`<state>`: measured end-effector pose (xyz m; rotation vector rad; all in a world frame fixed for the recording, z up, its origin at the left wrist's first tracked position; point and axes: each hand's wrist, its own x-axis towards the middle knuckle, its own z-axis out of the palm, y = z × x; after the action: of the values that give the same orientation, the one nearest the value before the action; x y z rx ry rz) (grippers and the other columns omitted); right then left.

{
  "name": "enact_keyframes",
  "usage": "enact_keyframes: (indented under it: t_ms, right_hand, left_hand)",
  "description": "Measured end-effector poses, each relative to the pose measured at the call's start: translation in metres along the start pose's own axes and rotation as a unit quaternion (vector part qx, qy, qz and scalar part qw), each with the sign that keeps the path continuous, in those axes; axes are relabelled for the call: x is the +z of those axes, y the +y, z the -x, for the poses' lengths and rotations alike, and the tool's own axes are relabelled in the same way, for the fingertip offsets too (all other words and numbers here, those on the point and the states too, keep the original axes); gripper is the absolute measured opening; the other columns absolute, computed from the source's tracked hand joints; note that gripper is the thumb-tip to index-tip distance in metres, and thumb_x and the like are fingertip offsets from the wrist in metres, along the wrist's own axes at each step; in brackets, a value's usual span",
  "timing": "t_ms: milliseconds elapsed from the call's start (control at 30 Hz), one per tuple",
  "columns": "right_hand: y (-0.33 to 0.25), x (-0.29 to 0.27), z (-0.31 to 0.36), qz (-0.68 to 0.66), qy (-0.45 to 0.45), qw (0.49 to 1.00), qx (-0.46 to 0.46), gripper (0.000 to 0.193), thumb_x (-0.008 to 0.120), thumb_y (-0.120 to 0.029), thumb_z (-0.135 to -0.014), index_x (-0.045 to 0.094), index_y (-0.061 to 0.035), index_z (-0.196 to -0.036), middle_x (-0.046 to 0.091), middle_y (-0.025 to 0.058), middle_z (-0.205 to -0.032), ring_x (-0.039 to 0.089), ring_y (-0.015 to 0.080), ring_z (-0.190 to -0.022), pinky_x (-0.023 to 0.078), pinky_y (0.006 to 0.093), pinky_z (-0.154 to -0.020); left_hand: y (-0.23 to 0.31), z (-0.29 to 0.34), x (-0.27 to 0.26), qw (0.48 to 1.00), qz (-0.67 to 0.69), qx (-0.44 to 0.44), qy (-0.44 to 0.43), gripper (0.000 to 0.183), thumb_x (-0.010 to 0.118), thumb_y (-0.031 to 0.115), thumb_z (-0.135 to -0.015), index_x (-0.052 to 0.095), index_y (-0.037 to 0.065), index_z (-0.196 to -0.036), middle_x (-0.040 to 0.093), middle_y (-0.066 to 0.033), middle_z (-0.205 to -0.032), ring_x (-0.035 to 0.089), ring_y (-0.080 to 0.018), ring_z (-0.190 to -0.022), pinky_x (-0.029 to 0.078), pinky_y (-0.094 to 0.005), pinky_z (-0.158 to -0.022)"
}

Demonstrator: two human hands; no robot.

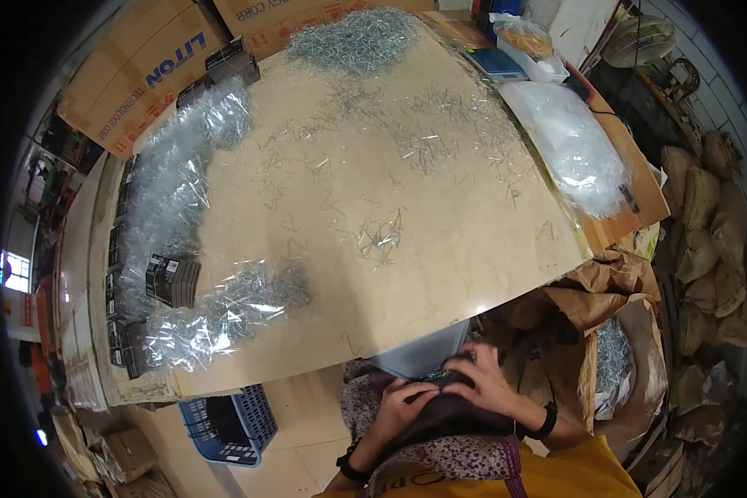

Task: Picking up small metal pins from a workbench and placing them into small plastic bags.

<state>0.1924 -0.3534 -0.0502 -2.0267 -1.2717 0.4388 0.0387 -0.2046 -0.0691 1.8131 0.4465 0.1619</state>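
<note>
Both hands are low over my lap, just past the table's near edge. My left hand has its fingers bent and pressed together at a small dark item, too blurred to name. My right hand curves over the same spot from the other side, thumb and fingers bent, partly smeared by motion. Right beyond them is a pale grey tray, partly under the tabletop. On the table lie scattered thin wire pieces, with a large heap of wire pieces at the far end.
Filled clear plastic bags and stacks of dark cards line the table's left side. Empty-looking clear bags and a blue scale lie right. A blue basket stands lower left; an open paper sack holds metal pieces.
</note>
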Motion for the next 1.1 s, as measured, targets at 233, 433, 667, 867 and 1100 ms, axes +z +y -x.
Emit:
enact_keyframes:
  t_ms: [233, 433, 667, 867, 1100]
  right_hand:
    - [0.001, 0.006, 0.003, -0.065, -0.047, 0.996, 0.026, 0.027, 0.069, -0.022, -0.081, 0.066, -0.0191, -0.108, 0.052, 0.0127, -0.110, 0.049, 0.0309, -0.104, 0.034, 0.0409, -0.089]
    - [0.023, 0.022, 0.018, -0.074, -0.164, 0.984, -0.013, 0.018, 0.064, -0.015, -0.083, 0.067, -0.0149, -0.101, 0.054, 0.0105, -0.093, 0.056, 0.0301, -0.093, 0.045, 0.0402, -0.079]
    - [-0.003, -0.016, -0.010, -0.112, -0.178, 0.975, -0.070, 0.027, 0.062, 0.002, -0.073, 0.069, -0.0109, -0.096, 0.058, 0.0083, -0.087, 0.061, 0.0271, -0.081, 0.050, 0.0361, -0.068]
    - [-0.051, -0.067, -0.096, -0.266, -0.053, 0.962, -0.030, 0.004, 0.064, -0.004, -0.085, 0.063, -0.0015, -0.088, 0.062, 0.0115, -0.084, 0.063, 0.0224, -0.076, 0.049, 0.0313, -0.067]
    - [-0.062, -0.088, -0.169, -0.201, -0.053, 0.976, -0.070, 0.034, 0.059, -0.010, -0.091, 0.051, 0.0007, -0.122, 0.061, 0.0174, -0.115, 0.062, 0.0258, -0.105, 0.049, 0.0332, -0.089]
  left_hand:
    - [-0.009, -0.002, -0.001, 1.000, -0.001, 0.005, -0.013, 0.011, 0.069, 0.012, -0.082, 0.073, 0.008, -0.092, 0.071, -0.0058, -0.093, 0.061, -0.0216, -0.079, 0.048, -0.0305, -0.077]
    - [-0.029, 0.005, 0.003, 0.993, 0.031, -0.019, -0.110, 0.013, 0.069, 0.010, -0.082, 0.071, 0.004, -0.093, 0.069, -0.0094, -0.099, 0.064, -0.0217, -0.092, 0.050, -0.0324, -0.084]
    - [0.006, -0.002, -0.028, 0.976, 0.089, -0.043, -0.192, 0.012, 0.068, 0.005, -0.084, 0.069, 0.000, -0.095, 0.064, -0.0137, -0.117, 0.060, -0.0170, -0.106, 0.048, -0.0279, -0.089]
    - [0.096, -0.046, -0.075, 0.935, 0.340, -0.095, 0.030, 0.015, 0.061, 0.003, -0.091, 0.058, -0.002, -0.105, 0.061, -0.0114, -0.119, 0.059, -0.0130, -0.102, 0.049, -0.0247, -0.086]
    - [0.091, -0.075, -0.098, 0.985, 0.116, -0.002, 0.129, 0.031, 0.070, -0.005, -0.081, 0.057, -0.001, -0.108, 0.066, -0.0089, -0.097, 0.061, -0.0115, -0.083, 0.050, -0.0214, -0.072]
